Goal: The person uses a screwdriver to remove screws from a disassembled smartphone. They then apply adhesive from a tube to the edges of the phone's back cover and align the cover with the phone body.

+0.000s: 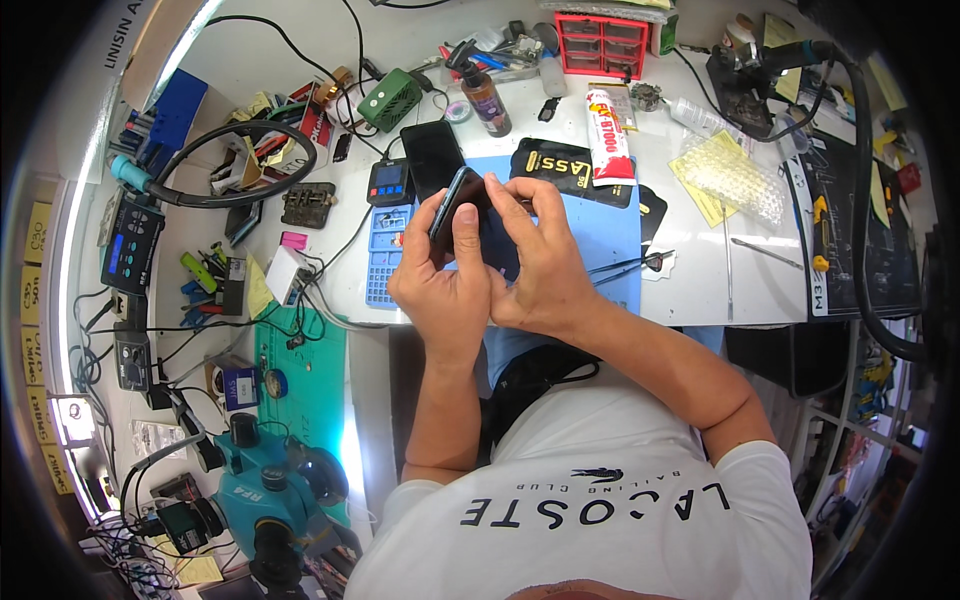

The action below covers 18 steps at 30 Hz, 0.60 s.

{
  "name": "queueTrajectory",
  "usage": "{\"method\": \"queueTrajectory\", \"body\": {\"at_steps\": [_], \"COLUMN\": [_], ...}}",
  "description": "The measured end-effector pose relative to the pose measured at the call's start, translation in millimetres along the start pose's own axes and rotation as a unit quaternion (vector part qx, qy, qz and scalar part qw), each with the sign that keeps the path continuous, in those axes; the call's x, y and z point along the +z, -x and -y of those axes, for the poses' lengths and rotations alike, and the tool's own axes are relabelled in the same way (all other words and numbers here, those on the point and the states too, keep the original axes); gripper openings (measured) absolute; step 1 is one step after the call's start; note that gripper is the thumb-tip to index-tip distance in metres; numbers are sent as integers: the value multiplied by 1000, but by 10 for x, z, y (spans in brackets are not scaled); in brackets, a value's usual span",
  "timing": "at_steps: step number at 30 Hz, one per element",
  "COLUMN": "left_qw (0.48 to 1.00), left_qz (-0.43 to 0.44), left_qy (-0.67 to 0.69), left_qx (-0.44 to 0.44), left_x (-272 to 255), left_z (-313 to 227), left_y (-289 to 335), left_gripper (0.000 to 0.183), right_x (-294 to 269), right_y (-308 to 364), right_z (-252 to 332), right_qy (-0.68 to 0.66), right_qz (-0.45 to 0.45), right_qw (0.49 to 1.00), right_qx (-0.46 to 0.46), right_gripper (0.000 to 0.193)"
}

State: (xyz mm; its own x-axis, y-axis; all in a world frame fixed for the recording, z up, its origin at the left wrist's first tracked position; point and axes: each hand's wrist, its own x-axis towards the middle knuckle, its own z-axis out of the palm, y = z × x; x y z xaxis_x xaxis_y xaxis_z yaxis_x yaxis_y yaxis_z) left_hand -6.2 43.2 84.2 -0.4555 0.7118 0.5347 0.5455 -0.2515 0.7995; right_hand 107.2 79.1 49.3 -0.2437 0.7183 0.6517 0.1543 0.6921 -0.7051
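Note:
A dark smartphone (449, 210) is tilted up on edge between my hands, its slim side frame facing me. My left hand (441, 280) is closed round it, thumb on the near face and fingers behind. With bent fingers, my right hand (541, 255) grips the phone's upper right part, fingertips at its top edge. Much of the phone is hidden by my fingers. Under my hands lies a blue work mat (615, 235) with a tray of small compartments (381, 288). A second black phone (432, 150) lies face up just beyond. Tweezers (625, 265) rest right of my right wrist.
Behind the mat stand a spray bottle (488, 105), a red drawer box (602, 47) and a red-and-white glue tube (609, 140). A black glass package (560, 172) lies by the tube. Bubble wrap (735, 175) sits rightward. A teal microscope (265, 490) fills the lower left.

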Motion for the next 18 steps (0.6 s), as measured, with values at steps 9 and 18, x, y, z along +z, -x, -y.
{"method": "queueTrajectory", "body": {"at_steps": [9,18], "left_qw": [1000,997], "left_qz": [-5,36], "left_qy": [-20,60], "left_qx": [0,-31], "left_x": [-19,-121], "left_z": [11,81], "left_y": [5,-15], "left_gripper": [29,26], "right_x": [11,-297], "right_y": [-31,-357], "right_z": [6,-5], "right_qy": [1,-168], "right_qz": [-1,31], "right_qw": [1000,984], "right_qx": [-15,43], "right_gripper": [88,55]}}
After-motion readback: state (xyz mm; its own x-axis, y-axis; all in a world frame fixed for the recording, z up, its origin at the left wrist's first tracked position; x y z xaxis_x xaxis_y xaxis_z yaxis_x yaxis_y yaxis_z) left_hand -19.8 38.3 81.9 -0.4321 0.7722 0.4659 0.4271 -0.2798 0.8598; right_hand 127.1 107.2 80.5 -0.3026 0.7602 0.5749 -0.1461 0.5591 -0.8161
